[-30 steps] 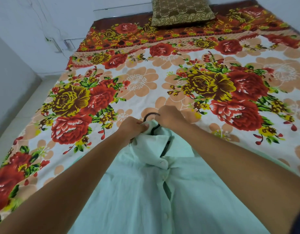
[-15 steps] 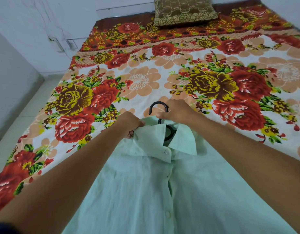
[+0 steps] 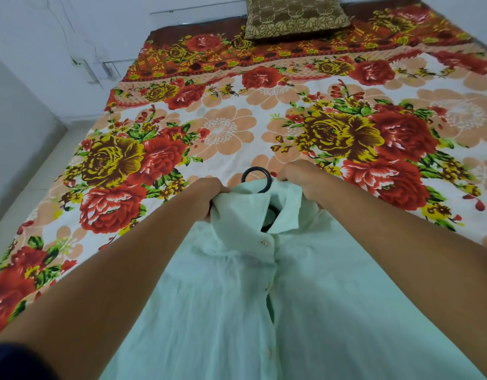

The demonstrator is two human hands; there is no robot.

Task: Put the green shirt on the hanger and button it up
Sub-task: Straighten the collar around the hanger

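Observation:
The pale green shirt (image 3: 237, 311) lies front-up on the bed, its placket running down the middle with small white buttons. A black hanger (image 3: 257, 174) is inside it; only the hook pokes out past the collar, and a dark bit shows in the neck opening. My left hand (image 3: 206, 196) grips the left side of the collar. My right hand (image 3: 302, 179) grips the right side of the collar, next to the hook. The collar button near the neck appears fastened; the placket gapes lower down.
The bed is covered with a floral sheet (image 3: 226, 127) in red, yellow and peach. A brown patterned cushion (image 3: 294, 17) lies at the far end. White walls and a pale floor (image 3: 31, 174) lie to the left of the bed.
Both hands have shifted slightly on the collar, pulling it up around the hanger neck. More of the hanger hook shows than a second ago.

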